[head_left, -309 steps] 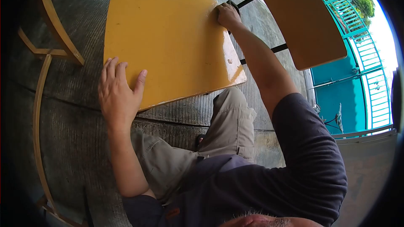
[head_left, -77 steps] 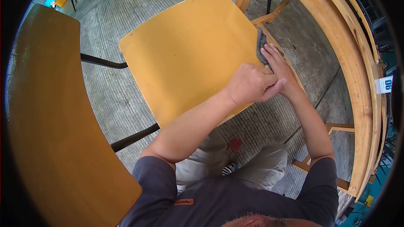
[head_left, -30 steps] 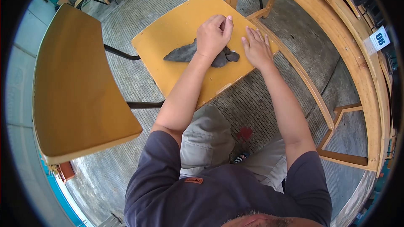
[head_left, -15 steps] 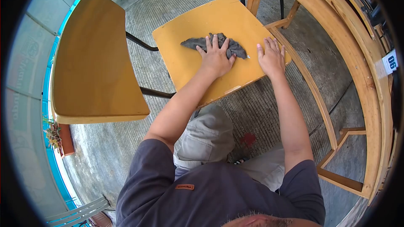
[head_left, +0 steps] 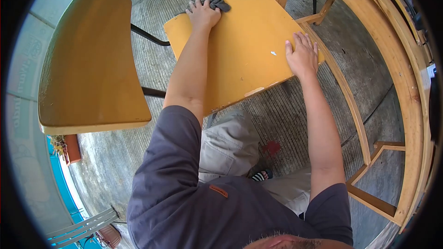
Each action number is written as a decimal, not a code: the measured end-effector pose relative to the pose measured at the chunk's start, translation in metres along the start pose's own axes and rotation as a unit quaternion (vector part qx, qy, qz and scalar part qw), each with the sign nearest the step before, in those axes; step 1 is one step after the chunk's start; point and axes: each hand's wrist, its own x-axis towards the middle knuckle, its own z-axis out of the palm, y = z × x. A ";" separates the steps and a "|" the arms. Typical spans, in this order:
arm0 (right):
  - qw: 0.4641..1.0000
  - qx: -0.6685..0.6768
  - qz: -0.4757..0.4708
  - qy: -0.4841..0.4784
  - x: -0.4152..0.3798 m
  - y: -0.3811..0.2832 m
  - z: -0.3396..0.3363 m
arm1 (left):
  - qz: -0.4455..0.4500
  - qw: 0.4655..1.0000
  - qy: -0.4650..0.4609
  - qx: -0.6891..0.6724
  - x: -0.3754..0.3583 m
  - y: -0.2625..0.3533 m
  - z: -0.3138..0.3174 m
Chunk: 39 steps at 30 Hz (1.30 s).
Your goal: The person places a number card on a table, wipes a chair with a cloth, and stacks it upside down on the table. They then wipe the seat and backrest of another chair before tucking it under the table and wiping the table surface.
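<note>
Covering the bunched grey cloth (head_left: 219,4) with spread fingers, the left hand (head_left: 203,15) is the nearer one, cloth directly beneath and lying crosswise to it, along the far edge of the yellow seat (head_left: 244,36); well rightward, the right hand (head_left: 303,56) rests flat

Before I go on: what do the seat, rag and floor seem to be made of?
Seat: probably wood under a smooth yellow coat; its chipped near edge shows paler material. Rag: likely soft cloth, matte grey; it bunches and folds. Floor: apparently concrete, rough and grey, with fine ridges.
</note>
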 end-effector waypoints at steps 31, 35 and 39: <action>1.000 -0.014 -0.005 0.009 0.001 0.002 0.007 | -0.067 0.994 0.079 0.033 -0.103 -0.029 -0.020; 1.000 -0.020 -0.001 0.005 0.000 -0.001 0.005 | 0.123 0.990 0.052 0.041 -0.216 -0.013 -0.073; 1.000 -0.030 0.004 0.005 0.000 0.001 0.005 | 0.178 0.981 -0.081 -0.013 -0.334 0.001 -0.142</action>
